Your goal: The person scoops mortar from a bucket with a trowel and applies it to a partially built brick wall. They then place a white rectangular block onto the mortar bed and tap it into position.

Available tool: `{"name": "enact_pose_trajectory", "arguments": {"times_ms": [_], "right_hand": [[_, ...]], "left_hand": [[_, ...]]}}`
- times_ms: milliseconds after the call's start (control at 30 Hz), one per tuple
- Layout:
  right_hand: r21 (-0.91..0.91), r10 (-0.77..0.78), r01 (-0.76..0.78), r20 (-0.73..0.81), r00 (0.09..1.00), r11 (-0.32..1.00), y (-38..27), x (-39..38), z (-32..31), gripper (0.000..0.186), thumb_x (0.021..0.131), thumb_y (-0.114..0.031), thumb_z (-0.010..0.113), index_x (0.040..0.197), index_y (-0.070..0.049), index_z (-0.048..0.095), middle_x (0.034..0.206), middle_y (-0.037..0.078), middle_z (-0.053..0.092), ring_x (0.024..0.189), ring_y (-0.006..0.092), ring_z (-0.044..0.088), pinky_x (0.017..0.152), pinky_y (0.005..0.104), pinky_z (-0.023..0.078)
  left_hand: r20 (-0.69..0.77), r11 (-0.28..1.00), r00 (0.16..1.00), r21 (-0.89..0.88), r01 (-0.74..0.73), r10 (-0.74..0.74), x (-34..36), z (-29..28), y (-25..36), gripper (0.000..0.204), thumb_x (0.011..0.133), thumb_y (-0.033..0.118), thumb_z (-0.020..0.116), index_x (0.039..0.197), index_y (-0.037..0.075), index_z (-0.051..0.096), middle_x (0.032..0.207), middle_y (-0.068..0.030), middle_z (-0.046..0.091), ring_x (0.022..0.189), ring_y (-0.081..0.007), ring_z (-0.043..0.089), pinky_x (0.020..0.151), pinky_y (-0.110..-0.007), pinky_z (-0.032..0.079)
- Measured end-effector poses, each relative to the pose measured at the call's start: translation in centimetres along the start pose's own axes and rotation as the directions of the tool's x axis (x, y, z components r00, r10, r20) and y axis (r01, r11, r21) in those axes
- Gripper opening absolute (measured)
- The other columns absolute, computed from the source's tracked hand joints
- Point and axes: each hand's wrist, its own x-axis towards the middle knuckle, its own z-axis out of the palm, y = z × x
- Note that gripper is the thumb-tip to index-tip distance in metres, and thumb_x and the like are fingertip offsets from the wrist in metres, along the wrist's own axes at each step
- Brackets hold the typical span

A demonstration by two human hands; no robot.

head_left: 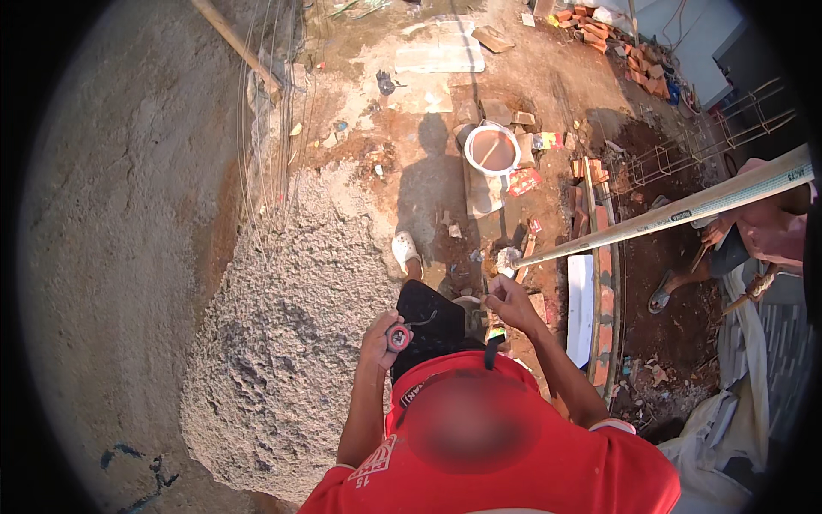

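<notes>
The small round red-and-grey tape measure (398, 337) sits gripped in the left hand (381, 336), in front of the waist. The right hand (507, 301) pinches something thin, perhaps its blade; too small to tell. Pulling steadily and straight would serve best. Ahead stand a heap of grey gravel (282, 317), a white bucket of brown liquid (491, 150) and a long pale pole (685, 210) crossing nearby.

**Wrappers lying around the bucket**

A flat red printed packet (525, 181) is lying on the dirt at five o'clock from the round white bucket (491, 149). A smaller yellow-and-red wrapper (548, 140) is sitting at the bucket's three o'clock, just beside it.
</notes>
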Motion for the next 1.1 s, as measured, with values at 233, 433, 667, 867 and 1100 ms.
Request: {"name": "enact_pose_trajectory", "arguments": {"times_ms": [233, 433, 667, 867, 1100], "right_hand": [[0.064, 0.159, -0.151, -0.147, 0.976, 0.986, -6.6, 17.6, 0.2, 0.034, 0.084, -0.032, 0.071, 0.099, -0.003, 0.06, 0.085, 0.007, 0.06, 0.081, 0.0187, 0.059, 0.075, 0.0358, 0.049], [0.082, 0.263, -0.253, -0.418, 0.869, 0.964, -9.3, 27.3, -4.1, 0.021, 0.089, -0.018, 0.072, 0.097, -0.005, 0.057, 0.081, 0.001, 0.058, 0.074, 0.011, 0.056, 0.065, 0.031, 0.049], [0.356, 0.415, -0.26, -0.482, 0.772, 0.898, -11.8, 34.3, -7.3, 0.031, 0.085, -0.026, 0.071, 0.104, -0.002, 0.065, 0.085, 0.012, 0.068, 0.07, 0.0209, 0.066, 0.063, 0.0374, 0.054], [0.314, 0.337, -0.194, -0.509, 0.792, 0.929, -12.2, 45.9, -9.1, 0.025, 0.088, -0.023, 0.069, 0.098, -0.002, 0.059, 0.071, -0.001, 0.052, 0.06, 0.0093, 0.052, 0.053, 0.0288, 0.045], [0.2, 0.262, -0.177, -0.572, 0.778, 0.964, -17.9, 62.5, -16.3, 0.028, 0.087, -0.024, 0.069, 0.099, 0.0, 0.061, 0.076, 0.005, 0.062, 0.062, 0.0126, 0.058, 0.056, 0.0319, 0.048]], "left_hand": [[0.027, 0.988, 0.994, 0.111, 0.107, -0.11, 19.1, 4.0, 18.1, 0.021, 0.1, 0.027, 0.064, 0.096, 0.007, 0.06, 0.083, -0.007, 0.06, 0.073, -0.0208, 0.062, 0.064, -0.042, 0.058], [0.01, 0.98, 1.0, 0.196, 0.012, -0.014, 29.6, 7.8, 36.1, 0.019, 0.1, 0.028, 0.061, 0.103, 0.009, 0.058, 0.095, -0.0089, 0.06, 0.083, -0.0246, 0.061, 0.07, -0.049, 0.058], [0.042, 0.987, 0.997, 0.149, 0.065, -0.072, 38.2, 16.4, 46.4, 0.026, 0.089, 0.022, 0.058, 0.11, 0.009, 0.061, 0.107, -0.0097, 0.061, 0.099, -0.0286, 0.058, 0.09, -0.059, 0.052], [0.016, 0.917, 0.975, 0.343, 0.202, -0.221, 50.6, 20.9, 48.3, 0.023, 0.086, 0.023, 0.058, 0.104, 0.009, 0.061, 0.095, -0.0097, 0.062, 0.09, -0.0264, 0.061, 0.09, -0.055, 0.051], [-0.407, 0.693, 0.9, 0.604, 0.394, -0.157, 59.1, 22.1, 52.9, 0.025, 0.093, 0.036, 0.053, 0.079, 0.016, 0.056, 0.064, -0.0029, 0.052, 0.056, -0.022, 0.051, 0.054, -0.04, 0.049]]}}
